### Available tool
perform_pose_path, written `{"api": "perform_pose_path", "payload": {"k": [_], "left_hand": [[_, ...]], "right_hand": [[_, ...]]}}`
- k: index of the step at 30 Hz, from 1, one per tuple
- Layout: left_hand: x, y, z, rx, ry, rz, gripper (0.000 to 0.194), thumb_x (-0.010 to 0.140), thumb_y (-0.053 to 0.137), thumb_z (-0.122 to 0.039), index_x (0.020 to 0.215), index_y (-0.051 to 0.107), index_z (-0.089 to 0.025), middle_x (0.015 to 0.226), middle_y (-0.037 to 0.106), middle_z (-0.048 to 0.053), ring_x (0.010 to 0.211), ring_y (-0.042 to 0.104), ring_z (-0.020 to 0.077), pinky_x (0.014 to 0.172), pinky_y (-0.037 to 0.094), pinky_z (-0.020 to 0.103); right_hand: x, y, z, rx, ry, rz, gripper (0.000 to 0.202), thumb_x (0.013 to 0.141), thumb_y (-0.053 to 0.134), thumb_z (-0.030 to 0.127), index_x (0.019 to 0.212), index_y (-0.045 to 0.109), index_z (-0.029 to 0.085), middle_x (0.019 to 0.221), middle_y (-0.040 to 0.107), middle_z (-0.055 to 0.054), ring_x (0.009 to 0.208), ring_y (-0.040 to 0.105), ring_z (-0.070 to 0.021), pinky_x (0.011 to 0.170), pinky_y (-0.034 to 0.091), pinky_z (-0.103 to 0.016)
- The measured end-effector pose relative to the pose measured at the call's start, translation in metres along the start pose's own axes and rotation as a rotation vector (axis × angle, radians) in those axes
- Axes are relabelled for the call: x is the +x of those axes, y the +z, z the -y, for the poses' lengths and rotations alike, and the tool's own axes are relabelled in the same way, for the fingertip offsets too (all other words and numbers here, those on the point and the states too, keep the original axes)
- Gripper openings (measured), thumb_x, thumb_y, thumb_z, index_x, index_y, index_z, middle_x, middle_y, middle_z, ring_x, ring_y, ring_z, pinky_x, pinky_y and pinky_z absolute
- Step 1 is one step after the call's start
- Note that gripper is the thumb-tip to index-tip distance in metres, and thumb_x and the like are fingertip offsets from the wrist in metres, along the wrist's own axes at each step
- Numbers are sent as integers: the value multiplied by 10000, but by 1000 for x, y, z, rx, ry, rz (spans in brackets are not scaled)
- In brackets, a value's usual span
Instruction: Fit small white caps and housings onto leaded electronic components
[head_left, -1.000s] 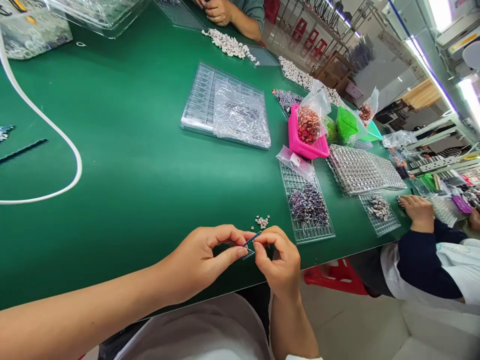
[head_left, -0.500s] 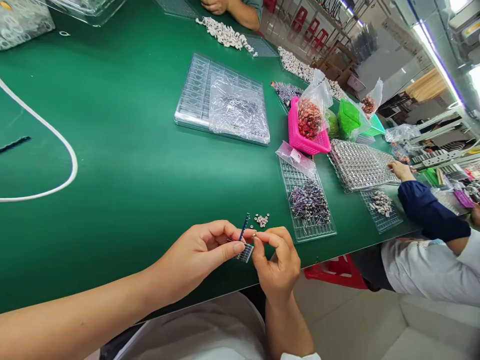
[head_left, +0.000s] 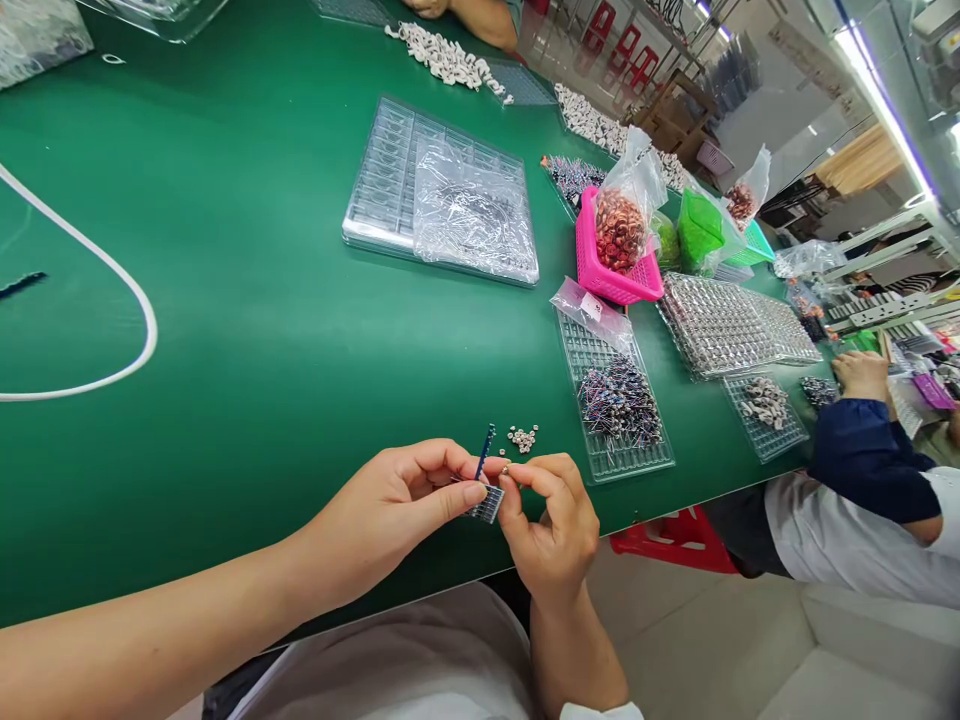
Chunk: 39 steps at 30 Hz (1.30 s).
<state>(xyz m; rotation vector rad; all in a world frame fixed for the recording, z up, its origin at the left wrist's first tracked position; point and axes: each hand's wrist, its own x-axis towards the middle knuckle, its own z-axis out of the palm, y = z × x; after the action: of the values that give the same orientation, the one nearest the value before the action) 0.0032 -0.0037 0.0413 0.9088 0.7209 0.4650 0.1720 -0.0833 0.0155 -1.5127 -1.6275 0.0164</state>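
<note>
My left hand pinches a small gridded piece with several narrow rows, together with a dark blue toothed strip that sticks up from between the fingers. Close against its right side, my right hand is closed, thumb and forefinger pinching a tiny metallic part at the strip's side. Just beyond the fingertips lies a small pile of round pale parts on the green table. Exactly how the tiny part meets the strip is too small to tell.
To the right lies a clear tray heaped with thin-legged components. Behind it stand a pink basket and stacked clear trays under a plastic bag. A white cord curves at left. A co-worker's dark sleeve is at right.
My hands keep nearly the same pose, with the right fingertips slightly further left. The co-worker's hand at right has moved off the silvery tray, rightward and nearer. The view has shifted a little.
</note>
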Motion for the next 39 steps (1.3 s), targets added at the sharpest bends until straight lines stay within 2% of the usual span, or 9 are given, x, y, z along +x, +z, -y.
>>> {"api": "perform_pose_path", "payload": {"k": [6,13,22,28,33,36,39], "left_hand": [[-2,4,-2,38,49,9,143,829,713,-319,785,674,-189,876,734,20,886,665,184,865,547,307],[-4,4,-1,64,77,24,143,851,693,-309,781,656,-190,924,750,40,987,677,213,903,539,317],[-4,4,0,58,53,57,136,858,681,-302,791,646,-189,944,748,43,973,679,209,884,532,309],[-5,4,1,88,99,72,136,886,658,-295,797,631,-196,1046,760,53,1054,670,218,955,511,332],[-5,2,5,154,123,69,122,910,644,-301,833,642,-207,1125,755,54,1146,646,230,1002,484,345],[-4,1,6,153,131,63,114,907,650,-294,832,644,-209,1095,755,41,1125,653,216,984,491,321],[-4,2,4,98,116,67,124,899,655,-291,815,638,-202,1079,752,39,1061,668,199,953,506,302]], "right_hand": [[1,0,0,-23,7,-6,208,868,653,91,998,594,243,861,660,-29,774,629,-164,677,548,-329],[2,2,-2,17,7,0,192,855,652,69,956,576,212,842,630,-20,770,608,-149,668,523,-298],[1,-2,0,158,91,18,165,868,622,62,920,582,213,822,594,-1,764,580,-136,677,487,-285],[1,-3,-1,205,151,36,156,872,627,71,914,597,218,831,609,3,776,582,-137,694,484,-291],[1,-2,-2,198,134,17,171,864,645,73,936,607,224,838,612,2,780,589,-141,688,495,-294],[1,-2,-2,163,104,-6,205,859,658,66,974,612,230,860,627,-7,801,607,-149,698,522,-306],[1,-2,-2,92,14,-22,272,849,668,39,1030,628,238,891,660,-19,805,627,-153,697,551,-317]]}}
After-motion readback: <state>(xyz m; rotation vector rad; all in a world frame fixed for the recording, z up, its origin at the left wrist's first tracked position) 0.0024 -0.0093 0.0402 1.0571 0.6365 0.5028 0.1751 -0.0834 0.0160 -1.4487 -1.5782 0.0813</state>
